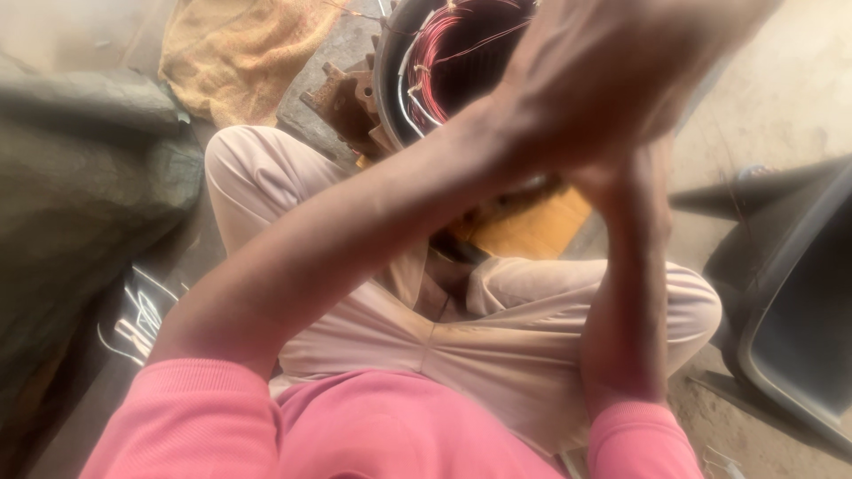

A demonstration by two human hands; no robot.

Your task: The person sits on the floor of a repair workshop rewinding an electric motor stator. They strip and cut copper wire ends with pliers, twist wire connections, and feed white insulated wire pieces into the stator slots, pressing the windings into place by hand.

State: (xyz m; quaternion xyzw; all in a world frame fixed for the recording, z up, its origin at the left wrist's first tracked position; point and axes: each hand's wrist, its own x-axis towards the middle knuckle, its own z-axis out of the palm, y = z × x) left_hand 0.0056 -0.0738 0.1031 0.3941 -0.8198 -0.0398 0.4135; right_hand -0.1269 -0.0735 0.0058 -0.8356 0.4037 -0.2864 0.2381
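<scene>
1. Copper wire (461, 53), red and shiny, is wound inside a round grey metal motor housing (387, 80) that stands on the floor at the top of the view, just beyond the person's knees.
2. The left hand (568, 98) and the right hand (621, 80) are raised together in front of the housing and they hide a part of it.
3. The two hands are pressed one against the other and are blurred, so it cannot be told whether the fingers are wide, narrow or closed on something.
4. Both forearms come out of pink sleeves (195, 417) and they meet at the hands.
5. The person sits with legs in light beige trousers (461, 346).
6. A yellow cloth (235, 53) lies on the floor to the left of the housing.
7. A rusty metal part (346, 102) touches the left side of the housing.
8. A dark grey plastic container (799, 328) stands at the right edge.
</scene>
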